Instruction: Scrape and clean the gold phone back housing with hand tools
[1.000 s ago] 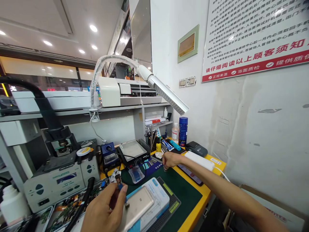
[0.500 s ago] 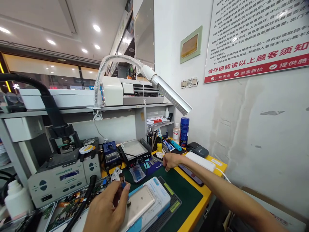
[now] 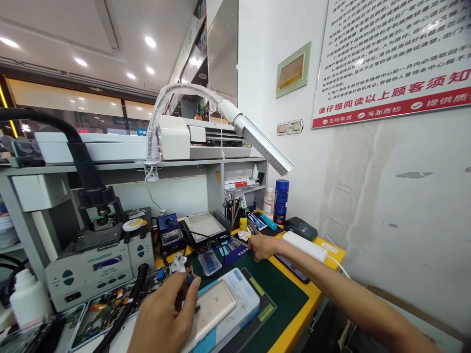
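Left hand [image 3: 165, 318] grip pinched shut on a small blue-tipped tool [image 3: 189, 278], at the near end of the gold phone [image 3: 211, 310]; phone lies back up on a white-blue box [image 3: 241, 296] on the green mat [image 3: 281, 289]; right hand [image 3: 262, 246] fingers curled on the surface by the blue cards [image 3: 231, 250], whether it holds anything cannot tell; hot plate [image 3: 206, 229] behind.

A bent-neck lamp [image 3: 257, 142] hangs over the yellow tabletop [image 3: 294, 323]. Right of the lamp's head stands a blue can [image 3: 281, 194] (a clear bottle [image 3: 269, 201] just beside it). Below the can lies a white box [image 3: 304, 245]; far left of the lamp, a white bottle [image 3: 29, 300].
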The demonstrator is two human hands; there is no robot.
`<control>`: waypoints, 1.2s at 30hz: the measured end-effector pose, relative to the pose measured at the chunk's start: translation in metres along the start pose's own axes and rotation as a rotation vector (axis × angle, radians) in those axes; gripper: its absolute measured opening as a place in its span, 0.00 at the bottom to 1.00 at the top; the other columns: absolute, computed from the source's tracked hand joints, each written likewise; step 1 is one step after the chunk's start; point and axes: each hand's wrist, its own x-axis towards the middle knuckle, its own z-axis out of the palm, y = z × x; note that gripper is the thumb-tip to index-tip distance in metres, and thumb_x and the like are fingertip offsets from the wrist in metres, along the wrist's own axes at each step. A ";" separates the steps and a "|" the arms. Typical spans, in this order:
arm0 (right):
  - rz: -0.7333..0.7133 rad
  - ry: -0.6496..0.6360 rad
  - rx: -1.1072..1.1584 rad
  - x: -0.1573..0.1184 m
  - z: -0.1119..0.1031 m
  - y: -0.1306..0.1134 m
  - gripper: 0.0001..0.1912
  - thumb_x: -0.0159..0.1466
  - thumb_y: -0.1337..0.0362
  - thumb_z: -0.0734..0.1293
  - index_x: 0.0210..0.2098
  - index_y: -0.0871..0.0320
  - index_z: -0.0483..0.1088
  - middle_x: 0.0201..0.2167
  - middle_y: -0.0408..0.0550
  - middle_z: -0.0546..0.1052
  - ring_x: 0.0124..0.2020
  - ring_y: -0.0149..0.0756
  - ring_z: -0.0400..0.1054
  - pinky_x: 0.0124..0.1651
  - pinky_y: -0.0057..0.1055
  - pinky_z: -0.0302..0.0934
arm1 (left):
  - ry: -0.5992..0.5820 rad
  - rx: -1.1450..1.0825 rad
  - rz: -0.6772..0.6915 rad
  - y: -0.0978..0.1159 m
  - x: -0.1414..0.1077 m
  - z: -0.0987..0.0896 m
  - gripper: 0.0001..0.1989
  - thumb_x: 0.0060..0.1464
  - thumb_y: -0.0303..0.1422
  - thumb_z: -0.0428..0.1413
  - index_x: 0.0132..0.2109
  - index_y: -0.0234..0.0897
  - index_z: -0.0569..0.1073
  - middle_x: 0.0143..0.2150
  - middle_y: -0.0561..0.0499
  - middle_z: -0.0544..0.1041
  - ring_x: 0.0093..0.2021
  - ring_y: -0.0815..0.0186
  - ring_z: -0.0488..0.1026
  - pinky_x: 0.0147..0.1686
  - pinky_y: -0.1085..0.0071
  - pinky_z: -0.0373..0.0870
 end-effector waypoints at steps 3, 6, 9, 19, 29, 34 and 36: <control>-0.006 -0.004 -0.010 -0.001 0.001 -0.001 0.17 0.69 0.60 0.69 0.54 0.61 0.70 0.51 0.53 0.74 0.49 0.43 0.71 0.50 0.44 0.69 | 0.001 -0.003 -0.004 -0.001 -0.001 0.001 0.16 0.65 0.43 0.51 0.29 0.44 0.65 0.19 0.61 0.68 0.18 0.71 0.66 0.19 0.76 0.61; -0.027 -0.010 0.004 -0.002 0.001 0.001 0.19 0.68 0.61 0.69 0.56 0.60 0.69 0.51 0.53 0.73 0.48 0.42 0.71 0.49 0.44 0.70 | -0.011 -0.018 -0.009 -0.001 -0.001 0.002 0.17 0.65 0.43 0.50 0.28 0.44 0.64 0.19 0.61 0.68 0.18 0.71 0.65 0.20 0.77 0.61; -0.065 0.006 0.027 -0.003 0.002 0.005 0.20 0.66 0.64 0.70 0.56 0.60 0.68 0.51 0.53 0.73 0.48 0.43 0.71 0.49 0.43 0.69 | -0.015 -0.018 -0.004 0.000 -0.001 0.002 0.18 0.66 0.43 0.50 0.28 0.44 0.62 0.20 0.61 0.68 0.18 0.71 0.66 0.20 0.76 0.60; -0.155 0.100 0.227 0.006 0.007 0.018 0.31 0.49 0.75 0.76 0.52 0.63 0.72 0.50 0.55 0.73 0.51 0.47 0.69 0.49 0.34 0.64 | -0.002 -0.001 0.020 0.003 0.000 0.000 0.17 0.66 0.42 0.49 0.28 0.45 0.60 0.20 0.62 0.66 0.18 0.71 0.65 0.19 0.76 0.60; -0.089 0.167 0.780 0.042 0.009 0.024 0.12 0.71 0.61 0.67 0.49 0.63 0.71 0.41 0.49 0.76 0.37 0.34 0.73 0.38 0.33 0.72 | 0.057 0.028 0.065 0.003 0.002 -0.001 0.17 0.66 0.41 0.49 0.28 0.45 0.61 0.19 0.62 0.65 0.17 0.72 0.66 0.18 0.78 0.60; -0.037 0.275 0.886 0.062 0.034 0.011 0.13 0.71 0.60 0.67 0.49 0.62 0.71 0.42 0.49 0.76 0.37 0.34 0.73 0.39 0.34 0.72 | 0.058 0.023 0.074 0.004 0.004 -0.001 0.17 0.67 0.41 0.49 0.28 0.45 0.62 0.19 0.62 0.66 0.17 0.72 0.66 0.18 0.78 0.61; -0.016 0.309 0.899 0.067 0.041 0.008 0.13 0.71 0.60 0.67 0.50 0.62 0.71 0.42 0.49 0.76 0.36 0.34 0.73 0.38 0.33 0.72 | 0.059 0.026 0.076 0.005 0.004 -0.001 0.17 0.67 0.41 0.48 0.28 0.45 0.62 0.18 0.62 0.66 0.17 0.72 0.66 0.18 0.78 0.61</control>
